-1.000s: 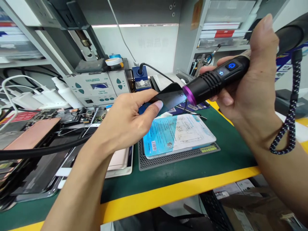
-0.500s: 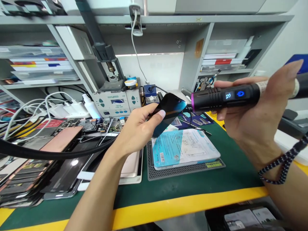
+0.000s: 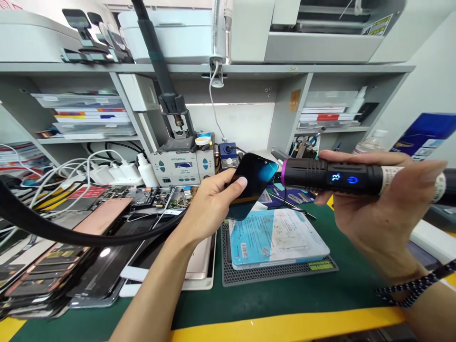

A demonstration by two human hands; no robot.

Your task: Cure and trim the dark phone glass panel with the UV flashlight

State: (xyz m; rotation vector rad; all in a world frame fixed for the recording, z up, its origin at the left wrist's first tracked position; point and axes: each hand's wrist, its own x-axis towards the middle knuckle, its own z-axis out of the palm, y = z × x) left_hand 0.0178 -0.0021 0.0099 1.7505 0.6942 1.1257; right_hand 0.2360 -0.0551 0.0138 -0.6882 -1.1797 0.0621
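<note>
A dark smartphone (image 3: 251,187) is pinched in my left hand (image 3: 213,202), thumb on its face and fingers behind. It is tilted, and a bright blue glow lies on its upper right corner. My right hand (image 3: 377,213) is wrapped round a black flashlight (image 3: 338,176) with a purple ring at its head, a lit power symbol and a small digital display. The flashlight's head points left at the phone's upper corner, close to it. A patterned wrist strap (image 3: 416,287) hangs about my right wrist. Below the phone lies a blue and white box (image 3: 281,237) on a grey perforated mat (image 3: 245,276).
Stacked phone parts (image 3: 64,256) cover the left of the green bench mat (image 3: 278,299). A thick black hose (image 3: 107,237) arcs across the left. Behind stand a soldering station (image 3: 178,168), a white bottle (image 3: 147,171) and charger cables (image 3: 89,166). Grey shelves (image 3: 256,71) line the back.
The view has tilted up, so the bench and both hands sit lower in the picture and more of the upper shelf shows. Both hands keep their holds, and the flashlight still points at the phone.
</note>
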